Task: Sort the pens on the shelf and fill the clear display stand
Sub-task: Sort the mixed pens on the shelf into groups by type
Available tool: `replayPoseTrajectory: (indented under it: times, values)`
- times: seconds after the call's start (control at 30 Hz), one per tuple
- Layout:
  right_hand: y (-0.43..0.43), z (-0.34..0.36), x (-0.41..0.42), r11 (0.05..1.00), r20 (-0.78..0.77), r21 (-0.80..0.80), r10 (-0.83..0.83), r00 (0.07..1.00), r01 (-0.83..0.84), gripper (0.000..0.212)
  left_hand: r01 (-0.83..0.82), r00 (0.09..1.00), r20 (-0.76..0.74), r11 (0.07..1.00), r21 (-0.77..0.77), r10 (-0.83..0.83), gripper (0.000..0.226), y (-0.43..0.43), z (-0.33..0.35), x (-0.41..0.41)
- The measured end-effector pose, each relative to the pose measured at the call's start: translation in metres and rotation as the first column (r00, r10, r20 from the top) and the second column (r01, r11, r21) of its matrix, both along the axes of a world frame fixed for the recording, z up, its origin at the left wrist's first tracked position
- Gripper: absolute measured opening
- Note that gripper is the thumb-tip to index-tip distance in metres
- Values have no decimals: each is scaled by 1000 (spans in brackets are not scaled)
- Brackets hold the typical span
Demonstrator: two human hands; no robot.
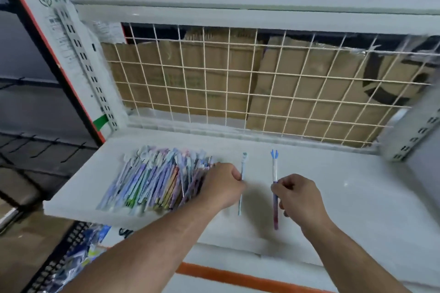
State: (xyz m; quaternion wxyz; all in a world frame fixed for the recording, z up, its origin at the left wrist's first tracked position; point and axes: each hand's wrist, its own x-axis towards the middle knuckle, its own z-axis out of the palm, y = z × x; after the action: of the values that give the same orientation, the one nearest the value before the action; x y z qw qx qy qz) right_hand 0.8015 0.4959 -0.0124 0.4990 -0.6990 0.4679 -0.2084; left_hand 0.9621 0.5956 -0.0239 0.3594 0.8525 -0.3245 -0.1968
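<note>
left hand [221,185] curled round slim pale pen [242,169], touching loose heap of glossy pens [157,178]; right hand [300,200] pinching blue-topped pen [275,169]; both over smooth white shelf [357,185], backed by wire grid [238,83] and flat cardboard [309,74].

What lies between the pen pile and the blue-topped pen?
Head view: the left hand and the pale pen it holds, then bare shelf before the blue-topped pen.

Shop, slotted retail shelf [309,188], wire grid back [238,83], stocked pens [154,181]
</note>
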Motion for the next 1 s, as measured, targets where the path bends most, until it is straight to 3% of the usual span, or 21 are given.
replayPoseTrajectory:
  times: [0.2,0.43,0.53,0.67,0.83,1.0]
  values:
    - [-3,1,-20,994,-46,11,-107,993,107,8,82,994,61,993,88,-88,11,-19,-3,-7]
    - [-10,2,-37,988,-35,29,-151,988,153,9,113,948,256,952,284,-189,11,-27,-8,-14]
    - [-18,4,-44,987,-29,23,-161,986,162,8,109,944,263,942,317,-198,25,-28,-12,-15]
    - [-29,4,-51,988,-25,21,-151,988,151,8,115,949,244,942,315,-198,22,-31,-10,-21]
    - [-43,-1,-60,993,-49,20,-114,992,115,9,53,930,346,977,207,-124,37,-36,-8,-38]
    - [-67,-7,-77,996,-101,2,-83,991,84,10,122,897,408,983,136,-168,39,-52,-7,-61]
